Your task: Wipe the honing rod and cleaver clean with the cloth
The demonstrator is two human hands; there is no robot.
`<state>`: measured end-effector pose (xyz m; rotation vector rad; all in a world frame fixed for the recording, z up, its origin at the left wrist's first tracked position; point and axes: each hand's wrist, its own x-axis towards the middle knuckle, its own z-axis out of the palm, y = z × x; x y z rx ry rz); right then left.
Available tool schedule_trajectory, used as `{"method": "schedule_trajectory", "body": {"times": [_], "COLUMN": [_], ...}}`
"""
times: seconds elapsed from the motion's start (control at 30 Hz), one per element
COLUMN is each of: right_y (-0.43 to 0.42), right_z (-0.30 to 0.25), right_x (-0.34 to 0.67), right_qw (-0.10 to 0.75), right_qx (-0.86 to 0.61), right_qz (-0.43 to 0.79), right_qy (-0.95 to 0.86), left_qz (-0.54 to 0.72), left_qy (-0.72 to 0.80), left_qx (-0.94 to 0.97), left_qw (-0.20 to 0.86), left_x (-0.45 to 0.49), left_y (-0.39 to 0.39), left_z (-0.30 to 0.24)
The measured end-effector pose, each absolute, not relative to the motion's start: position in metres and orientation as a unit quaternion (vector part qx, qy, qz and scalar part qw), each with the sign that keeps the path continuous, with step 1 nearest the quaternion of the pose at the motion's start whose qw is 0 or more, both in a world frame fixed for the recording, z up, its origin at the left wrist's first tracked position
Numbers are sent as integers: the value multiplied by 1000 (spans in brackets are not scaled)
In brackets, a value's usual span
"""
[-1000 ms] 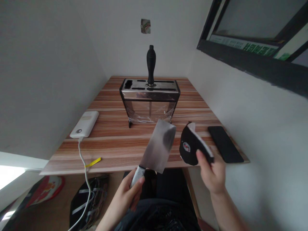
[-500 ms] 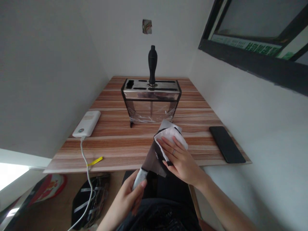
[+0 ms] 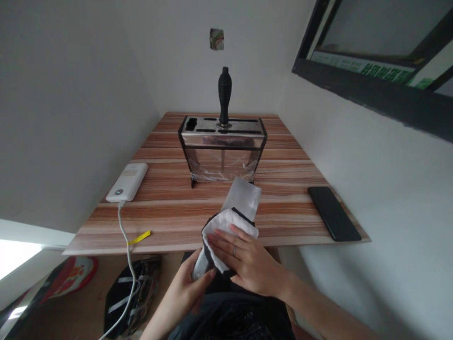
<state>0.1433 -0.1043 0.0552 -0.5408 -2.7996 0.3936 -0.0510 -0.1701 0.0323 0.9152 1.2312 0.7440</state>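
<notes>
My left hand [image 3: 189, 281] is closed around the handle of the cleaver [image 3: 244, 196], which is on my side of the knife block [image 3: 222, 140], its far end pointing toward the block. My right hand [image 3: 247, 262] is flat with stretched fingers, pressing the cloth [image 3: 226, 218] over the blade's part nearer to me. The cloth hides the edge there, so I think a finger could slip past its border and be cut, if I press too strongly. If my left grip became loose, the cleaver might turn. Pushing too far could also knock the knife block; whether they touch already, I cannot tell.
</notes>
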Motion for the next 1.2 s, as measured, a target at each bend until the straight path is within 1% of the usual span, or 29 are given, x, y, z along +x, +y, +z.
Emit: {"method": "schedule_trajectory", "body": {"times": [0.2,0.4,0.63,0.87,1.0,1.2], "right_y": [-95,-79,-48,-23,-30,-57], "right_z": [61,61,64,69,71,59], "right_x": [140,150,161,169,166,155], "right_qw": [111,121,180,209,207,166], "right_qx": [-188,-224,-289,-324,-331,-290], "right_qz": [153,133,63,13,7,43], "right_qy": [-964,-958,-938,-923,-920,-942], "left_qz": [337,336,316,300,306,313], "left_qy": [557,547,541,534,551,542], "left_qx": [415,423,417,423,409,397], "left_qw": [636,639,658,667,660,671], "left_x": [-54,-57,-59,-60,-59,-58], "left_y": [-170,-172,-177,-181,-183,-180], "left_z": [36,30,34,36,38,35]}}
